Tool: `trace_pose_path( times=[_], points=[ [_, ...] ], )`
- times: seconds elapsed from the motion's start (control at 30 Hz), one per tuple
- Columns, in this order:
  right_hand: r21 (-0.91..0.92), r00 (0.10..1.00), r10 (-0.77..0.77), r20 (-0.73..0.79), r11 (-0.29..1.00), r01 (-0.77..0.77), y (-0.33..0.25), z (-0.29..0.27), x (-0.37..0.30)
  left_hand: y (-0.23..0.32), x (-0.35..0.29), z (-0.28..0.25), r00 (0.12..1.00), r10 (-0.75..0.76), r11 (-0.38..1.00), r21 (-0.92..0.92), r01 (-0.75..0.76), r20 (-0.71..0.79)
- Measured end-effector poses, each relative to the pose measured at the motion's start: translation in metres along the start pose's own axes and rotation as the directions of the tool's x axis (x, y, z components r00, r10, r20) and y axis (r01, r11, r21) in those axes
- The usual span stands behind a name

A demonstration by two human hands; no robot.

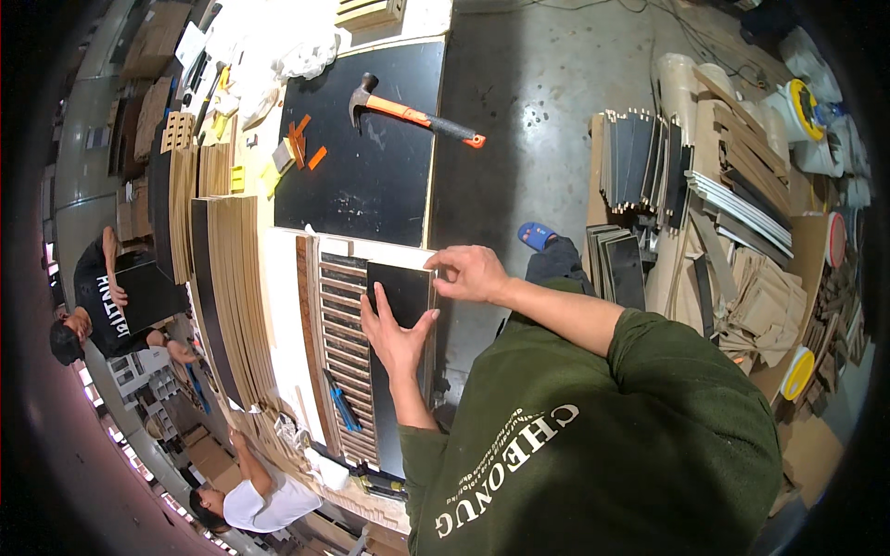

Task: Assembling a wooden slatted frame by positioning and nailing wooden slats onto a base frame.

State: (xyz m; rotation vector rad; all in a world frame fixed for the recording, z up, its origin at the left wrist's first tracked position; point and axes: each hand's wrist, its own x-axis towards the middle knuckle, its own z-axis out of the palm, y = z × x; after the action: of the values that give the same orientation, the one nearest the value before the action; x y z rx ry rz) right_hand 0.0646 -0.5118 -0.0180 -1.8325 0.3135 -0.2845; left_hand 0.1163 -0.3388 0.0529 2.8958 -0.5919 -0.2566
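Left fingers [382, 303] lie spread on the black panel [404, 286] — right fingers [451, 254] curl at its corner, grip unclear.

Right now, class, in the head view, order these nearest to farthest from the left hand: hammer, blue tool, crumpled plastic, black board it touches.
1. Black board, under the left hand
2. Blue tool, lower left
3. Hammer, farther up
4. Crumpled plastic, upper left

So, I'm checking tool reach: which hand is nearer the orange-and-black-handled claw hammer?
Right: the right hand is below the hammer in view; the left hand lies farther down.
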Motion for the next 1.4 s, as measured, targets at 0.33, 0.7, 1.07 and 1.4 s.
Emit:
trace_pose_path(
  times=[0.33, 0.7, 1.07, 1.4],
  points=[
    [0.014, 0.999, -0.034, 0.008, 0.999, 0.034, 0.006, -0.001, 0.000, 0.001, 0.001, -0.002, 0.999, -0.019, 1.000, 0.009, 0.018, 0.026],
    [0.086, 1.000, -0.023, 0.005, 0.996, 0.023, 0.006, -0.005, 0.002, 0.006, 0.003, 0.000, 1.000, -0.022, 0.998, -0.052, 0.023, 0.014],
    [-0.047, 0.980, 0.013, 0.197, 0.999, -0.004, -0.023, -0.016, 0.014, -0.060, -0.089, -0.006, 0.909, -0.339, 0.930, -0.231, 0.285, -0.242],
    [-0.155, 0.985, 0.071, 0.159, 0.987, -0.047, -0.026, -0.003, 0.010, -0.208, -0.310, 0.042, 0.329, -0.885, 0.409, -0.212, 0.887, -0.330]
  ],
)
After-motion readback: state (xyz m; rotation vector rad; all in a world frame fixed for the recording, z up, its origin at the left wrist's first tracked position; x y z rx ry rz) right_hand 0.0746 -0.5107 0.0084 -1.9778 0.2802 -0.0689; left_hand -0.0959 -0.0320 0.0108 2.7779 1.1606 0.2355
